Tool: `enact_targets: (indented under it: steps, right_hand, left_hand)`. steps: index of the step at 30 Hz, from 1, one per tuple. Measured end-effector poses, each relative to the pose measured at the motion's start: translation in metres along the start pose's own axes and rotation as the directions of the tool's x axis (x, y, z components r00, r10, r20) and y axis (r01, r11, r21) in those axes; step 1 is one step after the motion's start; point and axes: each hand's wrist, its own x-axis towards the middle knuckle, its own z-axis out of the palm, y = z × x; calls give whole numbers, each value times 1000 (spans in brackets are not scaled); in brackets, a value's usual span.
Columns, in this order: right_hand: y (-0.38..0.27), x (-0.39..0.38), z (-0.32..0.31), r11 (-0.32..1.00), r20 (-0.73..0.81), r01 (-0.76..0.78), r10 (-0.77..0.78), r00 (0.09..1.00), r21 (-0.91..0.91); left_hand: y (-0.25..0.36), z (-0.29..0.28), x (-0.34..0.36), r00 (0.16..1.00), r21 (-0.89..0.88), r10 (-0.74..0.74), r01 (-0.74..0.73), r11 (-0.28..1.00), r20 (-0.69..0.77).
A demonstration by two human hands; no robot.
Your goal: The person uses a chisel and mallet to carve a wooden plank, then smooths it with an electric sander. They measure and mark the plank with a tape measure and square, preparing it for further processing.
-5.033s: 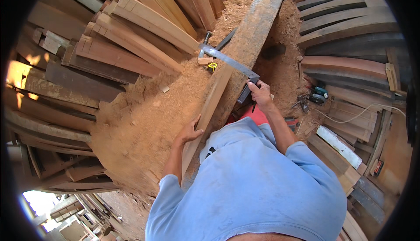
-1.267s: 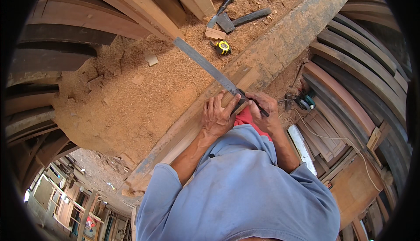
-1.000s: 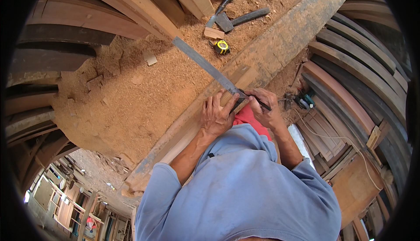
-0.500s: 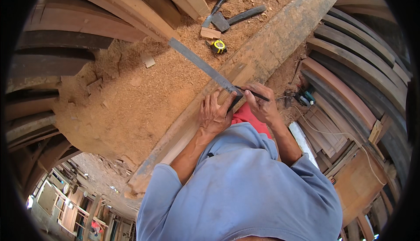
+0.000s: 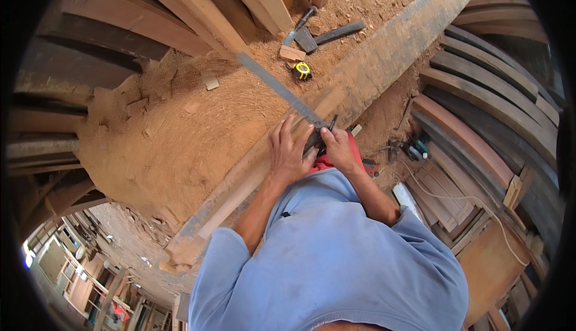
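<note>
A try square with a long grey metal blade point(image 5: 279, 87) and a dark stock slants up and left from my hands across a wooden beam point(image 5: 240, 178). My right hand point(image 5: 339, 151) is closed round the stock end of the square, thumb on top. A dark pencil point(image 5: 333, 121) sticks up from that same hand. Close by on the left, my left hand point(image 5: 290, 151) has its fingers stretched and apart over the beam, beside the stock. Whether its thumb touches the stock I cannot tell.
Beyond the beam, a yellow tape measure point(image 5: 301, 70), a hammer point(image 5: 336, 33), a chisel point(image 5: 305, 18) and a small wood block point(image 5: 292, 53) lie on sawdust. Stacked boards point(image 5: 480, 85) line the right, near a green power tool point(image 5: 418, 150) with a cord.
My right hand has gone from pointing the pencil at the square to gripping the stock, pencil now upright. My left fingers have loosened and spread. The square has shifted slightly.
</note>
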Motion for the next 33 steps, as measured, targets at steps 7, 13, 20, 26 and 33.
enact_targets:
  steps: [7,13,20,26,33]
  right_hand:
    - [-21,48,-90,986,-100,164,-159,982,42]
    - [-45,74,-122,962,-62,191,-183,981,194]
    - [-85,67,-100,983,124,105,-124,984,152]
    - [-96,67,-92,983,191,107,-135,972,148]
    - [-100,45,-79,956,167,81,-132,977,281]
  left_hand:
    - [7,15,-154,145,-700,-697,322,-637,702]
    - [-50,2,-145,-150,-877,-884,-276,-393,444]
    - [-48,67,-208,-128,-796,-939,-574,-192,318]
    - [-62,17,-188,129,-819,-982,-572,39,-137]
    - [-71,-154,-120,172,-851,-878,-385,358,-447]
